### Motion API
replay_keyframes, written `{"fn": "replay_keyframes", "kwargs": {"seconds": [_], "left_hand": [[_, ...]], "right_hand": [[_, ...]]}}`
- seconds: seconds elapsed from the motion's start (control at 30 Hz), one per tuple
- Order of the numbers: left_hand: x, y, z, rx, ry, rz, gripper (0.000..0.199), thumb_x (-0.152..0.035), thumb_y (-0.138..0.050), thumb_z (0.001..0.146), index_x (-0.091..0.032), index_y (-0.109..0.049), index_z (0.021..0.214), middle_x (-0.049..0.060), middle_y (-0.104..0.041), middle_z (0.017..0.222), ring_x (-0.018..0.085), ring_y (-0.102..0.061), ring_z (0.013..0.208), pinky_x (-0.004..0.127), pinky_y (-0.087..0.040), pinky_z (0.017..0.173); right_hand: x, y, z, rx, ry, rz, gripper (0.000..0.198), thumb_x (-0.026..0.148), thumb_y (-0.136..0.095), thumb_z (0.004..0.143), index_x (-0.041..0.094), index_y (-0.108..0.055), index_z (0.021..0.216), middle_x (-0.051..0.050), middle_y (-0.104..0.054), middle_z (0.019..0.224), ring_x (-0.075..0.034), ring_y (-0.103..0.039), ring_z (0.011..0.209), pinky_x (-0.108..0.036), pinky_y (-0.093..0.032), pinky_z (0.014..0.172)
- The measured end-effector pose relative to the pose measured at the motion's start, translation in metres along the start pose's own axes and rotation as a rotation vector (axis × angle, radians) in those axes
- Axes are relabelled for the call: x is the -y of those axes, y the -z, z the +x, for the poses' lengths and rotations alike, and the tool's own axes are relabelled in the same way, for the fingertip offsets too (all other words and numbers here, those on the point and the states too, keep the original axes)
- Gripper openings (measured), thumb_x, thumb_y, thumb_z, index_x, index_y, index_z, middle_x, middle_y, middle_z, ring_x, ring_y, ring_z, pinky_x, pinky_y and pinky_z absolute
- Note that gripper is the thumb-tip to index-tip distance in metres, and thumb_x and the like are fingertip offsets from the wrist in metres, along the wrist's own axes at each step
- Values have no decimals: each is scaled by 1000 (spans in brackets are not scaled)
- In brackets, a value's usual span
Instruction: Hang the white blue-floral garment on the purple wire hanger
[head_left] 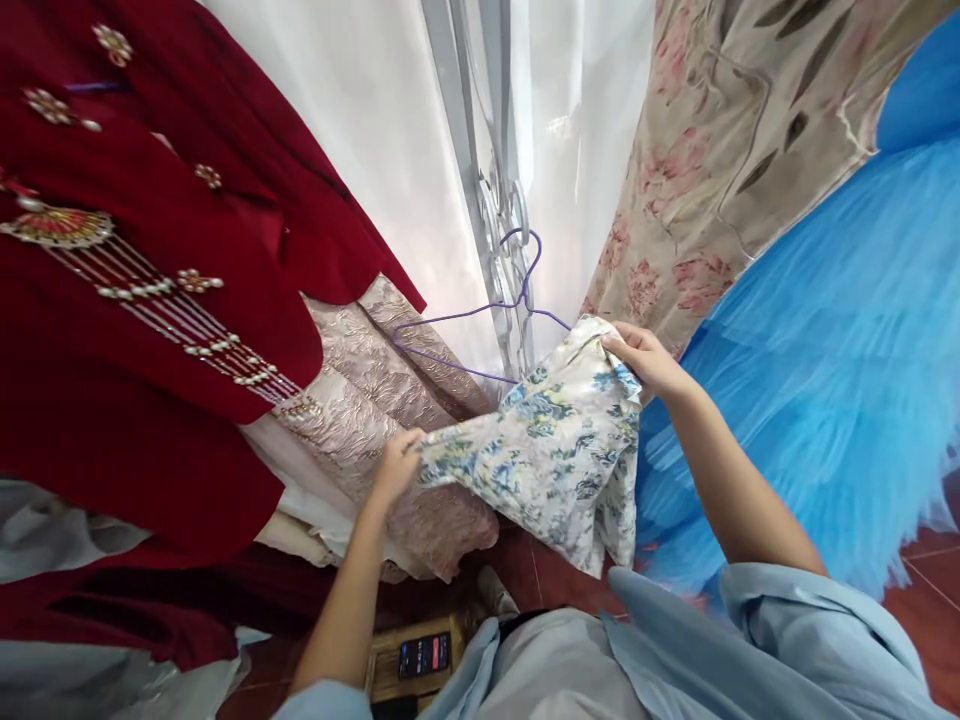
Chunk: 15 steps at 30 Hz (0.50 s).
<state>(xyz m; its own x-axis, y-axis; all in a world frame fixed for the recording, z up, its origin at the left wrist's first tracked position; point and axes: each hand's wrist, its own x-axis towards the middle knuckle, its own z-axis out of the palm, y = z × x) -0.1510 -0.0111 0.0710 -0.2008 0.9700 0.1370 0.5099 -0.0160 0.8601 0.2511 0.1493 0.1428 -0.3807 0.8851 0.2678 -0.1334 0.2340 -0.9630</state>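
Observation:
A white garment with a blue and yellow floral print [540, 440] stretches between my two hands. My left hand [400, 462] is closed on its left edge, which is pulled out to the side. Higher up, my right hand [646, 358] pinches the other end near the top. Behind the garment a purple hanger [480, 311] hangs by its hook from a grey metal stand. The right arm of the hanger runs to the garment's upper edge; whether it goes inside the cloth I cannot tell. The left arm of the hanger is bare.
A red velvet garment with beaded ornaments [202, 250] and a pink brocade garment [375, 360] hang at left. On the right are a beige floral garment [675, 190] and blue tulle [787, 370]. Below, a phone [424, 655] lies on a wooden surface [386, 640] above red floor tiles.

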Motion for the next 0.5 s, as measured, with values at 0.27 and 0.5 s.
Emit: {"fn": "replay_keyframes", "kwargs": {"seconds": [0.27,0.5], "left_hand": [[-77,85,167,-293,-132,-410,8,-11,-52,65,-18,-48,65,-1,-46,58,11,-42,56,23,-31,53],[-143,49,190,-81,-262,-80,51,-22,-80,69,-18,-57,115,7,-66,106,19,-62,91,30,-49,80]], "right_hand": [[12,15,9,-53,14,-81,40,54,-82,77,17,-66,84,0,-64,66,-10,-54,51,-20,-39,46],[-34,0,23,-102,-129,68,30,47,-73,79,18,-66,75,-3,-67,61,-20,-66,62,-31,-55,59]]}}
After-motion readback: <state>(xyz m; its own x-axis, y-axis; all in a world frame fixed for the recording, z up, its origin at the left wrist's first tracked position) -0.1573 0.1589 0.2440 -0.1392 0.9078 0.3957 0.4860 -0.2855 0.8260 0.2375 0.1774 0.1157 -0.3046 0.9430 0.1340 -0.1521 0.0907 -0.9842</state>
